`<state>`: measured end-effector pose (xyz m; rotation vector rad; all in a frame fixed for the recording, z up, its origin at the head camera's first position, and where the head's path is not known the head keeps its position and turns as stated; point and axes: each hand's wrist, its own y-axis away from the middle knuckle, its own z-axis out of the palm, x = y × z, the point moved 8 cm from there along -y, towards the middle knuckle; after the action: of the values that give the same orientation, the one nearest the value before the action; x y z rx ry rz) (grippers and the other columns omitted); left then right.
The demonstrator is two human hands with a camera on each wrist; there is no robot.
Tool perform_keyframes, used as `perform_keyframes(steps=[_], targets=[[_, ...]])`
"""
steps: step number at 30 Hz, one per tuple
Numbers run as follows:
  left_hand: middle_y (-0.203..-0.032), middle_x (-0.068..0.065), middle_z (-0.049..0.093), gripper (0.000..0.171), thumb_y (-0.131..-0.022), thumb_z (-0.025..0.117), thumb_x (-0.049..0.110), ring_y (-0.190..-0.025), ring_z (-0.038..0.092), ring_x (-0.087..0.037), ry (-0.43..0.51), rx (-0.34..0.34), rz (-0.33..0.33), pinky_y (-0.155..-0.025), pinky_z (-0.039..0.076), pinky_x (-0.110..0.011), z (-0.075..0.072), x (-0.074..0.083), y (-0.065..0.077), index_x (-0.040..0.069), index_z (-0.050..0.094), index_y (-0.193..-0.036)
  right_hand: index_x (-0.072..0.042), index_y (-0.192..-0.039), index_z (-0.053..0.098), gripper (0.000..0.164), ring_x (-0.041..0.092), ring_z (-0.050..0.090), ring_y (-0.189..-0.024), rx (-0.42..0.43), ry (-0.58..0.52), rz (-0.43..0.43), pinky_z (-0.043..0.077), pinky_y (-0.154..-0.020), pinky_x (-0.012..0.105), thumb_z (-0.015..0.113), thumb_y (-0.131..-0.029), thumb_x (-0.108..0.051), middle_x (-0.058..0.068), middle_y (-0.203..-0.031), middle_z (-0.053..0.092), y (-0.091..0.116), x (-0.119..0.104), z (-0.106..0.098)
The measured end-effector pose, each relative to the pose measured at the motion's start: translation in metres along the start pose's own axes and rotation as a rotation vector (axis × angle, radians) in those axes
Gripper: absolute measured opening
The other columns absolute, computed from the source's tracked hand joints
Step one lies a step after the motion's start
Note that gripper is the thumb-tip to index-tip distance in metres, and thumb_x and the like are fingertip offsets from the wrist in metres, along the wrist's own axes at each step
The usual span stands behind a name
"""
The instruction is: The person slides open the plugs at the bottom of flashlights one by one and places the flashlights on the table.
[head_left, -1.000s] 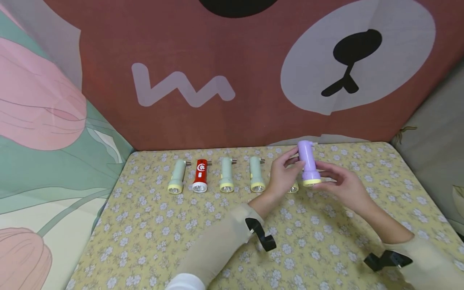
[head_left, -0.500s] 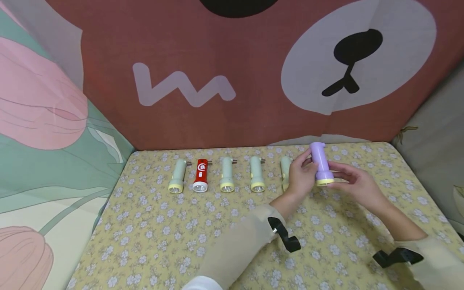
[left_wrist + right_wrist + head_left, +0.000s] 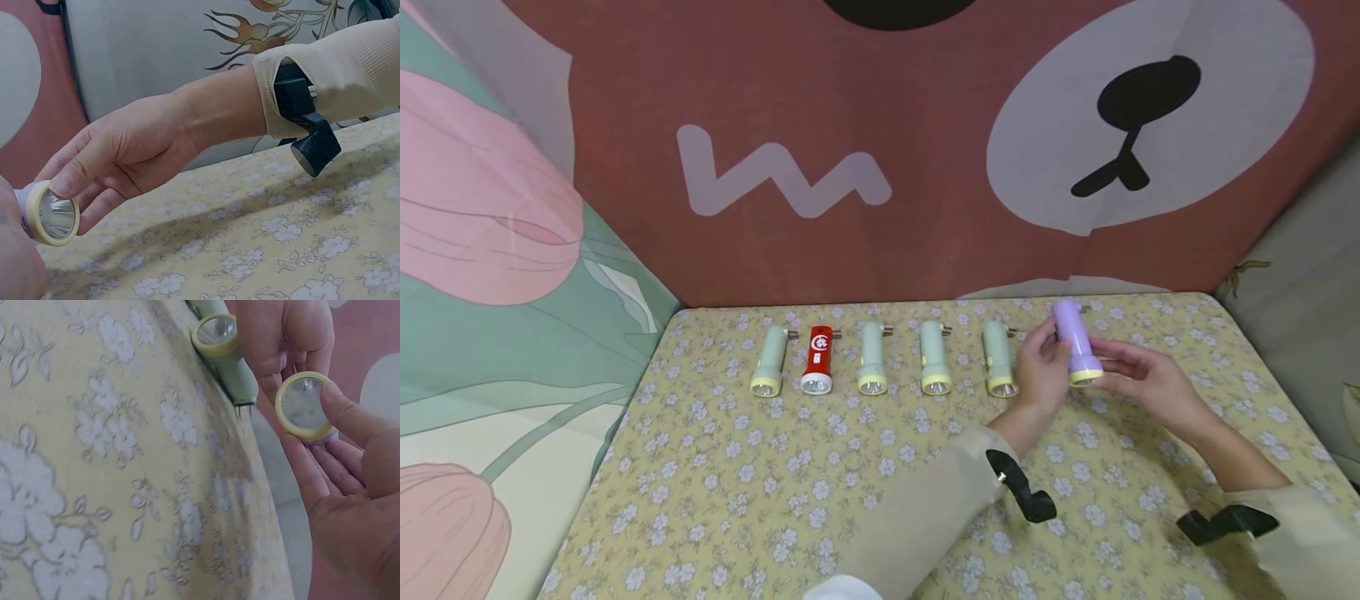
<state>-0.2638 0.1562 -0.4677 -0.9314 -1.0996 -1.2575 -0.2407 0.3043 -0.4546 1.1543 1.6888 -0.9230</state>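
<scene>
A purple flashlight [image 3: 1078, 343] with a yellow lamp rim is held between both hands above the table's right half. My left hand [image 3: 1041, 375] grips its body from the left, thumb across the front. My right hand [image 3: 1153, 387] pinches the lamp end from the right; in the right wrist view the thumb rests on the yellow rim [image 3: 289, 428]. Metal prongs stick out at the flashlight's far end. Just left of my left hand lies a pale green flashlight [image 3: 997, 357]. The left palm hides part of the purple body in the left wrist view.
Further left in the row lie a pale green flashlight [image 3: 935, 357], another green flashlight [image 3: 872, 357], a red flashlight [image 3: 818, 357] and a green flashlight [image 3: 771, 358]. All lie lamp end toward me on the flowered tablecloth [image 3: 737, 483]. A printed fabric wall [image 3: 925, 250] rises behind.
Both hands have moved right with the purple flashlight, and slightly lower lately. The green flashlight that the left hand covered now shows whole. The others in the row stay put.
</scene>
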Motion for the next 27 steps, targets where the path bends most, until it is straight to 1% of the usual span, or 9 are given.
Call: perform_keyframes(steps=[6, 9, 13, 16, 19, 23, 25, 27], targets=[[-0.127, -0.01, 0.068, 0.042, -0.096, 0.063, -0.004, -0.112, 0.067, -0.02, -0.032, 0.017, -0.017, -0.093, 0.053, -0.02, 0.003, -0.01, 0.0, 0.007, 0.063, -0.137, 0.008, -0.148, 0.045, 0.053, -0.002, 0.064, -0.108, -0.009, -0.047, 0.007, 0.058, -0.08, 0.018, 0.064, -0.099, 0.001, -0.022, -0.129, 0.061, 0.001, 0.009, 0.001], [-0.124, -0.011, 0.069, 0.041, -0.095, 0.063, -0.005, -0.11, 0.068, -0.02, -0.035, 0.033, -0.029, -0.092, 0.054, -0.019, 0.005, -0.017, 0.0, 0.005, 0.064, -0.135, 0.009, -0.147, 0.044, 0.053, -0.001, 0.065, -0.107, -0.012, -0.076, 0.011, 0.058, -0.081, 0.019, 0.064, -0.098, 0.003, -0.021, -0.128, 0.062, 0.002, 0.014, 0.001], [-0.123, -0.012, 0.07, 0.041, -0.094, 0.064, -0.006, -0.11, 0.068, -0.021, -0.018, 0.053, -0.047, -0.093, 0.054, -0.021, 0.007, -0.024, 0.0, 0.004, 0.065, -0.133, 0.01, -0.148, 0.043, 0.055, -0.002, 0.065, -0.107, -0.016, -0.085, 0.033, 0.058, -0.082, 0.018, 0.064, -0.098, 0.003, -0.021, -0.127, 0.063, 0.004, 0.022, 0.001], [-0.122, -0.014, 0.07, 0.04, -0.093, 0.064, -0.007, -0.111, 0.068, -0.023, -0.011, 0.061, -0.049, -0.094, 0.054, -0.022, 0.008, -0.026, 0.001, 0.002, 0.065, -0.132, 0.01, -0.148, 0.043, 0.055, -0.003, 0.065, -0.107, -0.019, -0.064, 0.048, 0.058, -0.082, 0.018, 0.065, -0.099, 0.0, -0.023, -0.127, 0.062, 0.005, 0.027, -0.001], [-0.121, -0.015, 0.07, 0.039, -0.093, 0.065, -0.007, -0.111, 0.068, -0.024, -0.025, 0.063, -0.053, -0.093, 0.055, -0.022, 0.008, -0.029, 0.001, 0.001, 0.066, -0.131, 0.011, -0.148, 0.043, 0.055, -0.004, 0.064, -0.107, -0.02, -0.032, 0.048, 0.058, -0.082, 0.018, 0.065, -0.1, -0.003, -0.024, -0.127, 0.061, 0.007, 0.03, -0.002], [-0.122, -0.013, 0.07, 0.04, -0.094, 0.066, -0.005, -0.11, 0.068, -0.021, -0.059, 0.056, -0.069, -0.092, 0.055, -0.021, 0.008, -0.033, 0.002, 0.003, 0.065, -0.133, 0.012, -0.146, 0.045, 0.054, -0.005, 0.062, -0.108, -0.022, 0.009, 0.049, 0.057, -0.083, 0.017, 0.066, -0.1, -0.007, -0.025, -0.128, 0.059, 0.006, 0.035, -0.003], [-0.121, -0.01, 0.071, 0.04, -0.094, 0.066, -0.002, -0.109, 0.068, -0.018, -0.09, 0.054, -0.085, -0.092, 0.054, -0.02, 0.007, -0.035, 0.002, 0.006, 0.066, -0.133, 0.013, -0.145, 0.045, 0.054, -0.006, 0.062, -0.108, -0.022, 0.023, 0.059, 0.056, -0.084, 0.016, 0.066, -0.1, -0.008, -0.025, -0.126, 0.059, 0.006, 0.038, -0.003], [-0.119, -0.008, 0.072, 0.039, -0.094, 0.067, -0.002, -0.106, 0.068, -0.016, -0.118, 0.055, -0.085, -0.091, 0.055, -0.02, 0.006, -0.036, 0.002, 0.006, 0.067, -0.133, 0.014, -0.145, 0.045, 0.055, -0.006, 0.062, -0.107, -0.021, 0.029, 0.068, 0.056, -0.084, 0.016, 0.067, -0.099, -0.008, -0.026, -0.125, 0.059, 0.006, 0.041, -0.003]])
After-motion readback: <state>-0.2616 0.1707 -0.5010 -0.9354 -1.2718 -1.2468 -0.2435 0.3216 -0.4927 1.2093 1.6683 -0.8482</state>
